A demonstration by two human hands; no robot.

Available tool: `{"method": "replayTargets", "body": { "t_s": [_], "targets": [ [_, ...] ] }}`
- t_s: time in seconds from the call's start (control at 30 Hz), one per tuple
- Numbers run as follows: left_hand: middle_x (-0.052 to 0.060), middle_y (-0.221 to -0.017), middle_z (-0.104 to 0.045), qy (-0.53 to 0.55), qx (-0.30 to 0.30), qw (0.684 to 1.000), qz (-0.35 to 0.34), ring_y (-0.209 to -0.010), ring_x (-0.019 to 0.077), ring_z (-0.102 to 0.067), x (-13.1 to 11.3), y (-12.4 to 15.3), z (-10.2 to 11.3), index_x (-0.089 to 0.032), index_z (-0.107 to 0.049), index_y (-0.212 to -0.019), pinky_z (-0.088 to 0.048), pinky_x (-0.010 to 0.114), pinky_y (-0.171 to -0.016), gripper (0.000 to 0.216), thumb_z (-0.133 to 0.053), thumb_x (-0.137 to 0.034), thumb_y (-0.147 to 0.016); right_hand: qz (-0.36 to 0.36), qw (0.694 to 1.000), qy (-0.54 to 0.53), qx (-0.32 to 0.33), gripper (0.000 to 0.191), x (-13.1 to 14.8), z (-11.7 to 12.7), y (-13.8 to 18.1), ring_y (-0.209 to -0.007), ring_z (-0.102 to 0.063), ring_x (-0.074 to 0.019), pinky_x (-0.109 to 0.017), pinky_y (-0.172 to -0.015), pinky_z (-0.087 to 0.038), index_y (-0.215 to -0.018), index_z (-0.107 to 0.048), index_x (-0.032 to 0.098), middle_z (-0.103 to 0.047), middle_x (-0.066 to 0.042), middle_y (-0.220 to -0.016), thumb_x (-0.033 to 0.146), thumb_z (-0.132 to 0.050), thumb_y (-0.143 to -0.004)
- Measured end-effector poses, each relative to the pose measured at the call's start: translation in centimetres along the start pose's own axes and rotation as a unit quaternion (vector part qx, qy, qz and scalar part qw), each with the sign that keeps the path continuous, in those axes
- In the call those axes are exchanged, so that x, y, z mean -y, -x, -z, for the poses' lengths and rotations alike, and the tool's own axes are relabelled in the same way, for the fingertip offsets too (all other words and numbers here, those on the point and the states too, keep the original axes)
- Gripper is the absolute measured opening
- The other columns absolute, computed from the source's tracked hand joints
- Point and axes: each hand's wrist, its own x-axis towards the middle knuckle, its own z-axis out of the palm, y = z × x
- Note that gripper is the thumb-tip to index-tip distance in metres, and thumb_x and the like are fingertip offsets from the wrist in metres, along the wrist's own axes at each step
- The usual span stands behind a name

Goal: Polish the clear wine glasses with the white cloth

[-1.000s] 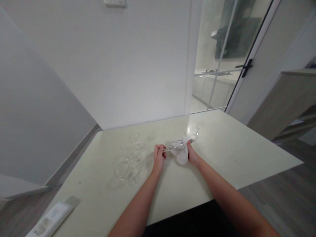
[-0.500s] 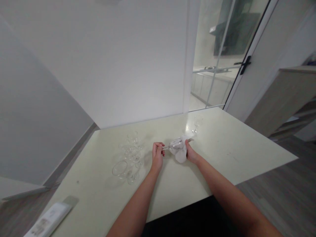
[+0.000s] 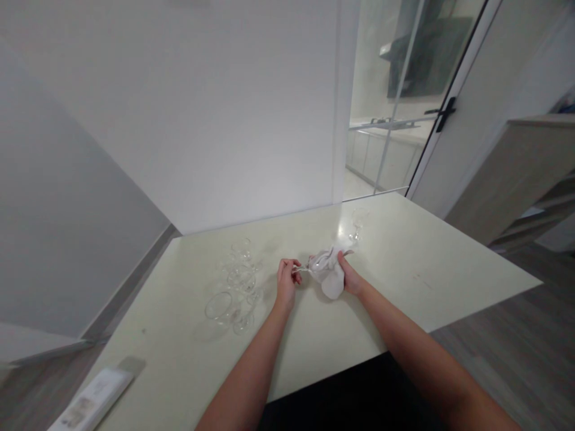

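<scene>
A clear wine glass (image 3: 318, 264) lies sideways in the air over the table, between my two hands. My left hand (image 3: 288, 277) is closed on its stem end. My right hand (image 3: 348, 275) is closed on a white cloth (image 3: 332, 281), which wraps round the bowl and hides most of it. One rounded flap of the cloth hangs below the glass. The fingers of my right hand are mostly hidden behind the cloth.
Several clear glasses (image 3: 218, 306) stand close together left of my hands. Another stemmed glass (image 3: 356, 230) is at the back right of the pale table (image 3: 453, 269). A white box (image 3: 96, 398) lies at the front left corner. A white wall (image 3: 251, 149) borders the back edge.
The cloth now covers more of the bowl, and my right hand has turned slightly with it. My left hand keeps its grip on the stem.
</scene>
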Motion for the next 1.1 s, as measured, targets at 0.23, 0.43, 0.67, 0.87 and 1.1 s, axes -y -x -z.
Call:
{"method": "replayTargets", "body": {
  "t_s": [0.23, 0.43, 0.67, 0.87, 1.1],
  "targets": [
    [-0.002, -0.076, -0.059, -0.019, -0.003, 0.999, -0.032, -0.044, 0.0042, -0.041, 0.2, 0.1, -0.1, -0.019, -0.052, -0.078, -0.035, 0.018, -0.042, 0.036, -0.060, -0.054, -0.083, 0.011, 0.996, 0.020, -0.088, 0.064, -0.8, 0.6, -0.7, -0.123, -0.057, -0.0268, -0.043, -0.112, -0.034, -0.106, -0.068, 0.023, -0.073, -0.008, -0.110, 0.077, -0.049, -0.077],
    [-0.002, -0.079, -0.059, -0.024, -0.052, 0.997, -0.044, -0.045, 0.0046, -0.041, 0.3, -0.1, 0.0, -0.019, -0.054, -0.080, -0.035, 0.019, -0.043, 0.042, -0.059, -0.061, -0.082, 0.027, 0.983, 0.140, -0.114, 0.067, -1.4, 1.1, -1.3, -0.114, -0.061, -0.0267, -0.040, -0.112, -0.032, -0.097, -0.073, 0.020, -0.075, -0.008, -0.098, 0.078, -0.047, -0.077],
    [-0.003, -0.075, -0.059, -0.027, -0.078, 0.996, -0.021, -0.043, 0.0049, -0.042, 0.5, -0.6, 0.2, -0.018, -0.055, -0.078, -0.036, 0.020, -0.042, 0.044, -0.057, -0.063, -0.081, 0.008, 0.973, 0.191, -0.130, 0.065, -1.0, 1.4, -1.3, -0.082, -0.068, -0.0250, -0.038, -0.085, -0.048, -0.089, -0.074, 0.013, -0.075, -0.009, -0.078, 0.073, -0.053, -0.078],
    [-0.003, -0.073, -0.059, -0.040, -0.050, 0.998, -0.011, -0.043, 0.0048, -0.043, 0.7, -0.4, 0.0, -0.018, -0.055, -0.078, -0.036, 0.020, -0.043, 0.045, -0.058, -0.063, -0.081, 0.035, 0.986, 0.051, -0.157, 0.042, -0.6, 0.3, -1.3, -0.089, -0.069, -0.0246, -0.036, -0.088, -0.050, -0.089, -0.071, 0.018, -0.076, -0.007, -0.087, 0.056, -0.071, -0.072],
    [-0.002, -0.074, -0.059, 0.104, -0.097, 0.987, 0.073, -0.046, 0.0056, -0.046, 0.0, -0.6, -0.5, -0.020, -0.046, -0.077, -0.036, 0.021, -0.046, 0.046, -0.060, -0.063, -0.078, 0.058, 0.974, -0.082, -0.204, 0.044, 0.7, -0.3, -1.1, -0.110, -0.064, -0.0260, -0.040, -0.098, -0.048, -0.101, -0.067, 0.023, -0.074, -0.004, -0.107, 0.056, -0.044, -0.082]
  ]
}}
